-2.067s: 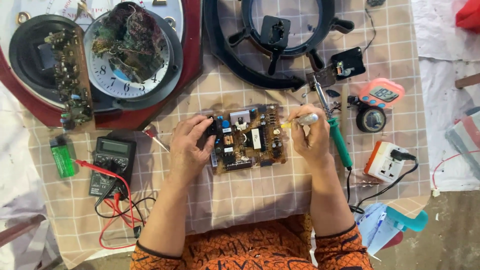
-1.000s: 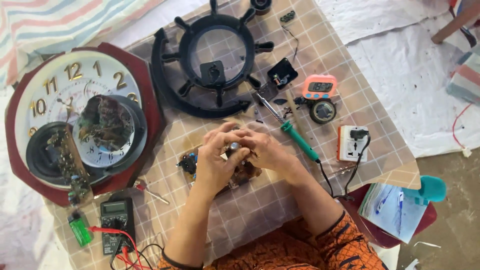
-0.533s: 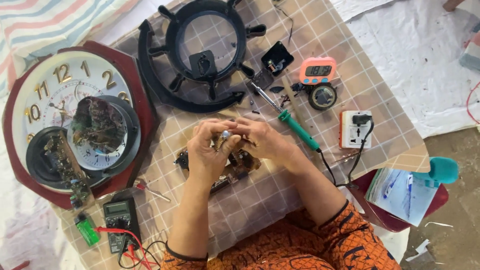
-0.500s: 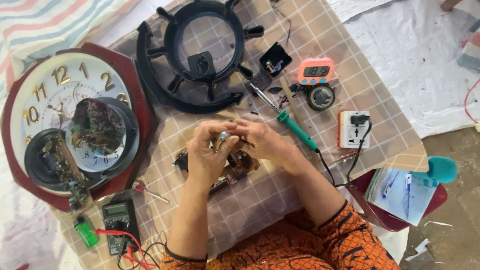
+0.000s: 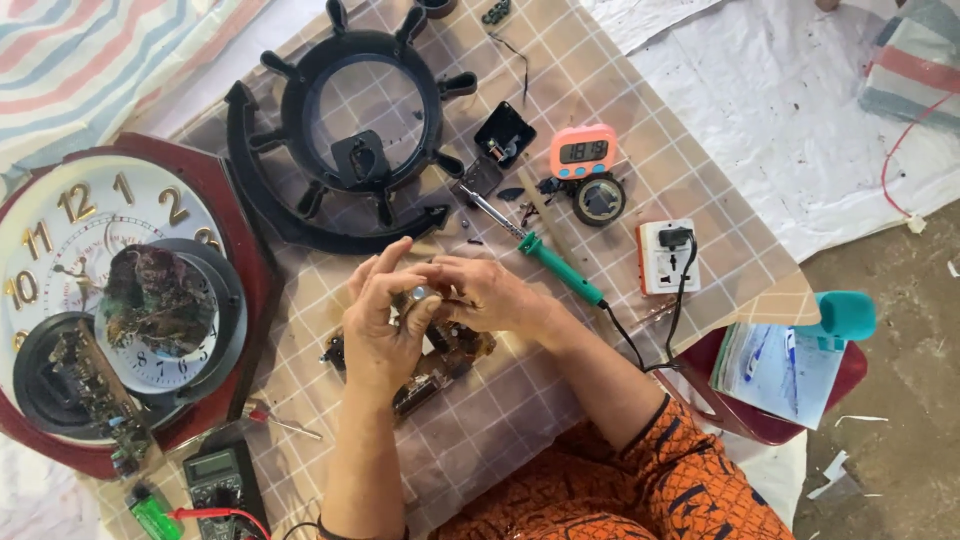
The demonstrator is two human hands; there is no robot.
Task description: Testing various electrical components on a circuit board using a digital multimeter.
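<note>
Both hands meet over a circuit board [image 5: 440, 362] lying on the checked tablecloth [image 5: 600, 90]. My left hand [image 5: 380, 325] and my right hand [image 5: 485, 295] together pinch a small silvery cylindrical object [image 5: 418, 294] between their fingertips, just above the board. The hands hide most of the board. A green-handled soldering iron [image 5: 555, 265] lies on the cloth just right of my right hand, its cable running toward the white socket block [image 5: 668, 258].
A black ring-shaped frame [image 5: 345, 140] lies behind the hands. A large wall clock [image 5: 60, 230] with circuit parts on it sits at the left. An orange digital timer [image 5: 583, 151], a multimeter [image 5: 225, 485], a green lighter [image 5: 158, 517] and a screwdriver [image 5: 280, 423] lie around.
The view has swung and shifted. My hands left the board's sides, came together above it and now hold the small silvery object between them, raised slightly toward the black frame.
</note>
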